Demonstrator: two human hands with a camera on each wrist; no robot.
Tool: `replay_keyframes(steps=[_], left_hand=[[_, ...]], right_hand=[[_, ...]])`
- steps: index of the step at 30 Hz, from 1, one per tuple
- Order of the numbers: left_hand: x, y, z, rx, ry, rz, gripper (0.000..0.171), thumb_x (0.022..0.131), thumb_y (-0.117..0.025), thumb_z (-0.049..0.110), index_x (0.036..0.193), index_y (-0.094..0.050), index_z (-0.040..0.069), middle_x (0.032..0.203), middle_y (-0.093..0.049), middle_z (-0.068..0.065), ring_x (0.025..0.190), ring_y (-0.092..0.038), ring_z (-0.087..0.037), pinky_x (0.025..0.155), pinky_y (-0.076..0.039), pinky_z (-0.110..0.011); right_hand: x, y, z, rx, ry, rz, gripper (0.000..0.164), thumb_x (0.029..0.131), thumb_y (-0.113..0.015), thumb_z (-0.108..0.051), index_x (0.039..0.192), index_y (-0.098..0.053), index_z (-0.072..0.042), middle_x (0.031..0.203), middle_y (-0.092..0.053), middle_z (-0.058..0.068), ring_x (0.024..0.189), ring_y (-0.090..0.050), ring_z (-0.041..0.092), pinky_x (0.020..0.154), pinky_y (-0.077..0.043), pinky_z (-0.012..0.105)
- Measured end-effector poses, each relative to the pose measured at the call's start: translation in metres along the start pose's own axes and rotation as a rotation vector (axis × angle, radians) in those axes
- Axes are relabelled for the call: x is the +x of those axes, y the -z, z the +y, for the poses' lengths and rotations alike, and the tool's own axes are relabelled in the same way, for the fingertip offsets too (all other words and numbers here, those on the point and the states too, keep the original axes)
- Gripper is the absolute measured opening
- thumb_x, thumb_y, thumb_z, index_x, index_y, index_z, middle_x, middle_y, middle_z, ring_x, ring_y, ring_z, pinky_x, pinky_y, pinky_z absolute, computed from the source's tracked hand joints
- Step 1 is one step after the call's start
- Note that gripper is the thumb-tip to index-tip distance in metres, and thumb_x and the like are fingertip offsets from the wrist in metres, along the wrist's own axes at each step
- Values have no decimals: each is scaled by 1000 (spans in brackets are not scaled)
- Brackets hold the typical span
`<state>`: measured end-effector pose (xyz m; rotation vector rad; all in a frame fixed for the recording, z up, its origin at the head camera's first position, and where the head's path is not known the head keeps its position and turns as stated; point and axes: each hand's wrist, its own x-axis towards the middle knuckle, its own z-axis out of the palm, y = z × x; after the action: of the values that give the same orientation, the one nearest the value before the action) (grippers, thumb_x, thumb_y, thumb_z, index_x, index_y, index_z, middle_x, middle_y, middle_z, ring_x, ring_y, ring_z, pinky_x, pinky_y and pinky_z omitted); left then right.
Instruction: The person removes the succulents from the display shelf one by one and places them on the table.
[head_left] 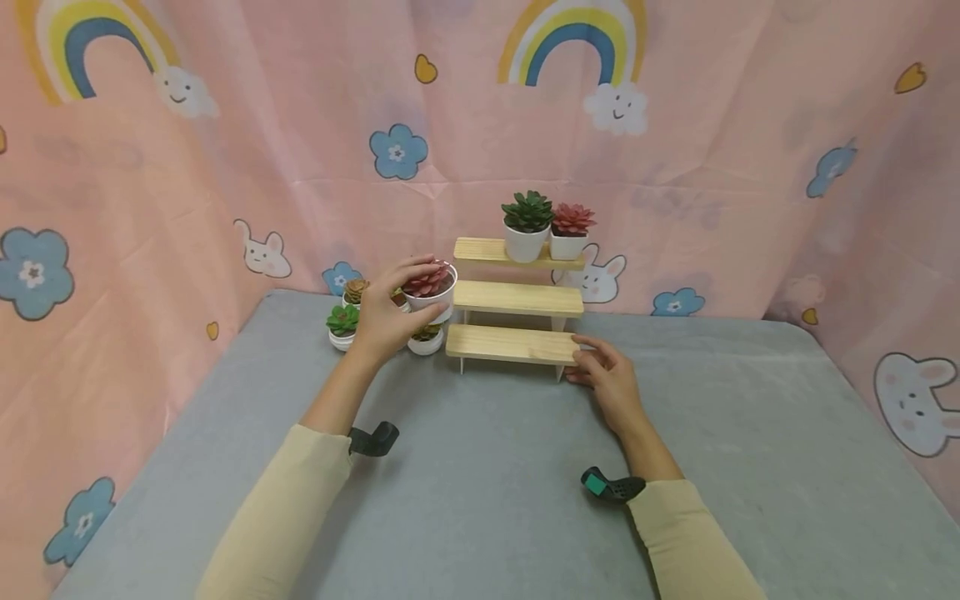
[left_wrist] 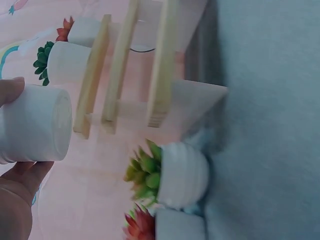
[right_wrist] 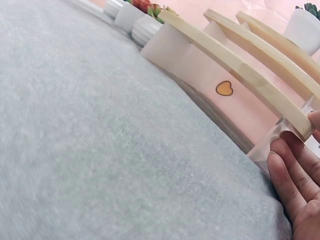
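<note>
A red potted succulent (head_left: 431, 283) in a white pot is gripped by my left hand (head_left: 384, 315), raised just left of a three-tier wooden stand (head_left: 517, 297). In the left wrist view the white pot (left_wrist: 35, 122) sits between thumb and fingers, its base off any surface. My right hand (head_left: 613, 385) holds the right end of the lowest board. The right wrist view has its fingers (right_wrist: 285, 182) under that board end, near the clear leg. On the top board stand a dark green succulent (head_left: 527, 212) and a smaller red succulent (head_left: 572, 221), side by side toward the right.
Left of the stand, several small potted succulents cluster on the grey table (head_left: 480, 483), among them a bright green succulent (head_left: 342, 321) and a yellow-green succulent (head_left: 426, 333). My left hand partly hides the group. A pink patterned curtain (head_left: 315, 108) rises behind the table.
</note>
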<state>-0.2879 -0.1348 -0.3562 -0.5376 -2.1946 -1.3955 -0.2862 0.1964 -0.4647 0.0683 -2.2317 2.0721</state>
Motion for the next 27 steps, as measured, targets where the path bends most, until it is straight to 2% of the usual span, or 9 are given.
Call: replay_keyframes(steps=[3,7,11,14,20,27], left_hand=[[-12,3,-4,-25,3,-14,47,80,-84,5,125,-71,8,140,-63,-5,123,-57,-17,76,-50,-12],[-27,7,-8,-54,19,-14,46,79,-85,3,123,-71,7,138,-63,-6,115,-57,-12,68,-46,-12],[-39,11,-13,-68,41,-11,48,78,-85,2,123,-71,6,138,-63,-7,118,-60,-14,79,-52,-9],[-47,12,-18,-85,58,-15,48,77,-86,2,123,-72,5,139,-62,-9,123,-59,-18,89,-52,-9],[-59,11,-29,-133,97,-26,49,75,-87,0,122,-72,4,140,-62,-10,129,-56,-21,96,-50,-9],[-64,5,-42,-142,112,-52,48,75,-87,0,120,-73,4,140,-63,-10,131,-56,-25,101,-47,-9]], right_hand=[[0,-1,0,-6,-2,0,38,102,-57,-10,137,-57,3,85,-70,-18,73,-70,4,71,-62,21],[0,-2,0,-13,-7,3,37,102,-57,-11,137,-58,2,85,-70,-18,74,-70,3,71,-62,21],[-1,-2,0,-25,-10,4,38,102,-57,-13,137,-58,2,86,-70,-17,75,-70,3,72,-62,21],[-1,-2,-1,-31,-8,4,38,102,-57,-13,137,-58,1,86,-69,-16,75,-70,3,72,-62,21],[-1,-3,0,-27,-9,0,38,102,-57,-12,137,-58,1,86,-70,-16,74,-70,4,71,-62,22],[-1,-2,0,-11,-15,8,37,102,-57,-11,137,-58,2,85,-70,-17,73,-70,4,71,-62,21]])
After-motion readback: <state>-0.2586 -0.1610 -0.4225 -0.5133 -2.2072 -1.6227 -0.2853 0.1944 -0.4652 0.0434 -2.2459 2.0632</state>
